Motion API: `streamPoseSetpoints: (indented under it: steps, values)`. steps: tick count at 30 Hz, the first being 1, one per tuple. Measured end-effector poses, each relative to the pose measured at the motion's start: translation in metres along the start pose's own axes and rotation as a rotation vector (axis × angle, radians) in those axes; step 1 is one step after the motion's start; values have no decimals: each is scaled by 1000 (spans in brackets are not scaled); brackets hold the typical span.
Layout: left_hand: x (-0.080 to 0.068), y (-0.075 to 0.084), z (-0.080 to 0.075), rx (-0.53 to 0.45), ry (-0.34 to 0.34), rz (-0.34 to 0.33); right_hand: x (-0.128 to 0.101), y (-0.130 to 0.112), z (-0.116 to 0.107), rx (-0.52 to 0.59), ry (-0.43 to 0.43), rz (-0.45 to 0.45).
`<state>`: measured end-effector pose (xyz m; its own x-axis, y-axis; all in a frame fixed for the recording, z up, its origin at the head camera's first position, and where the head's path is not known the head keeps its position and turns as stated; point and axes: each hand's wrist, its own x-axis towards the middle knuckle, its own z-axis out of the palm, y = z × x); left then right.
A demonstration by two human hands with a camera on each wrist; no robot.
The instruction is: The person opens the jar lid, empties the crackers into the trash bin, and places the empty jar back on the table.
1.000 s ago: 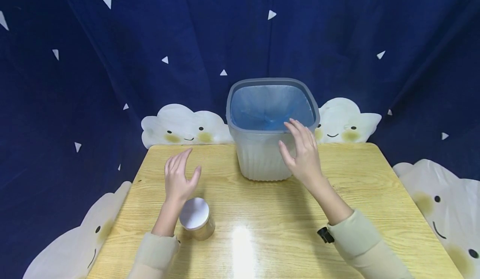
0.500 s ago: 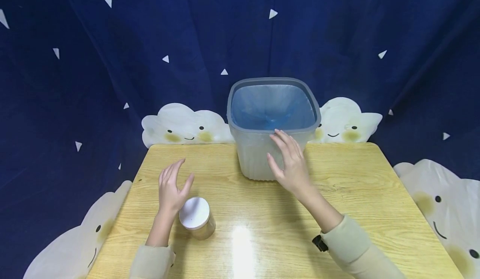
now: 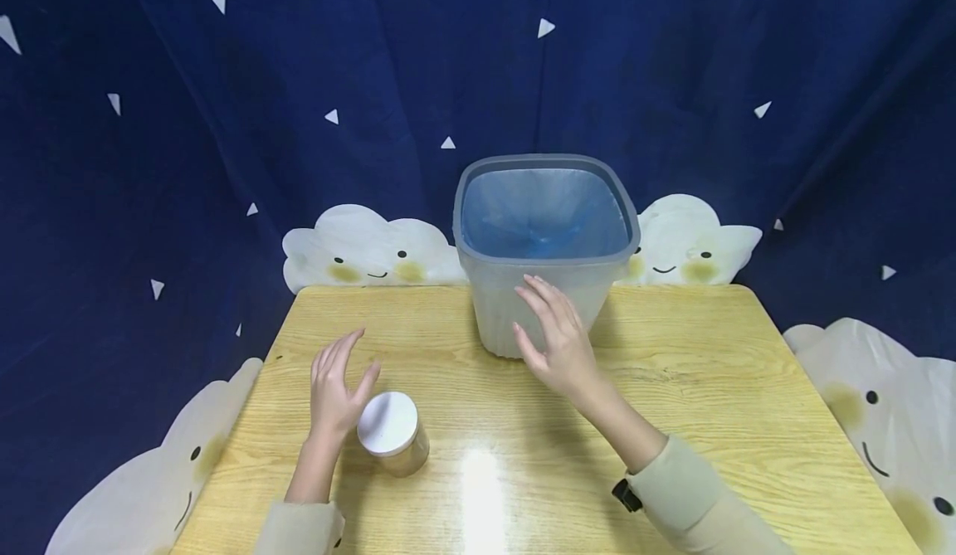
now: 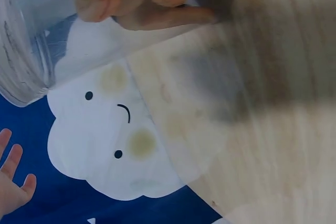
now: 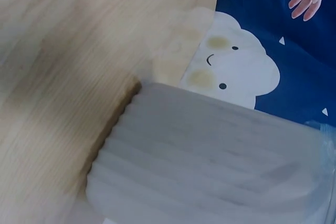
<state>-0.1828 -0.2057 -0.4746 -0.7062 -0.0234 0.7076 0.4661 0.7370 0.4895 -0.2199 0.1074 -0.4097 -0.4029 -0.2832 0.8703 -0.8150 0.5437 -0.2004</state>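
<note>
On the far middle of the wooden table (image 3: 672,389) stands a grey, ribbed plastic bin (image 3: 543,289), upright, its mouth square with rounded corners and lined with a blue bag (image 3: 541,211); nothing can be made out inside the bag. Near the front left of the table stands a small clear jar (image 3: 393,435), upright, closed by a flat white lid (image 3: 387,423); its contents cannot be told. The left hand (image 3: 334,389) hovers just beside the jar, on its left, fingers straight and spread wide, holding nothing; whether the thumb touches the lid cannot be told. The right hand (image 3: 556,341) is raised in front of the bin's near wall, fingers straight and loosely spread, palm turned to the left, holding nothing; whether the fingertips touch the wall cannot be told. Both arms wear pale cream sleeves (image 3: 702,497). The table top shows light wood grain and a bright glare patch (image 3: 481,476) near its front edge. Behind and around the table hangs a dark blue cloth (image 3: 187,124) scattered with small white triangles and printed with white smiling clouds (image 3: 366,248), one on either side of the bin.
</note>
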Motion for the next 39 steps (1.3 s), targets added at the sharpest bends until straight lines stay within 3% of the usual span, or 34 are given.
streamPoseSetpoints:
  steps: [13, 28, 39]
  values:
    - [-26, -13, -7, -50, -47, -84, -10, -11, 19, 28, -113, -7]
    - [-58, -22, -9, -215, -64, -90, -16, -20, 40, 55, -179, -9]
    - [-59, 4, -23, -423, -179, -212, -21, -27, 52, 58, -265, 35]
